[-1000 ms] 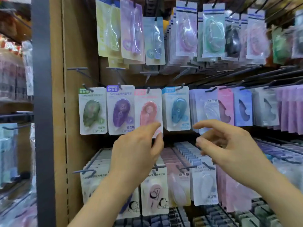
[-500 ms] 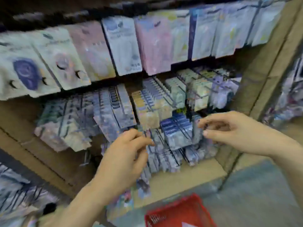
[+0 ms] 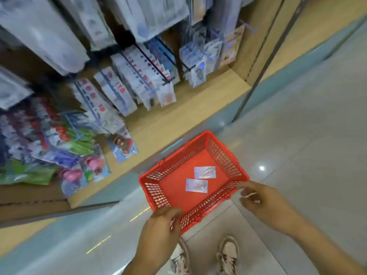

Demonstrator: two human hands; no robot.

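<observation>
Off the racks, left hand grips red basket over grey floor; right hand touches rim.

A wooden shelf unit stands ahead and to my left, its upper pegs hung with pale packets (too blurred to read). Lower down, packets with red marks hang in close rows. Further left, green, purple and pink packets crowd together. The grey tiled floor shows a bright glint. My pale shoes stand side by side on it.
</observation>
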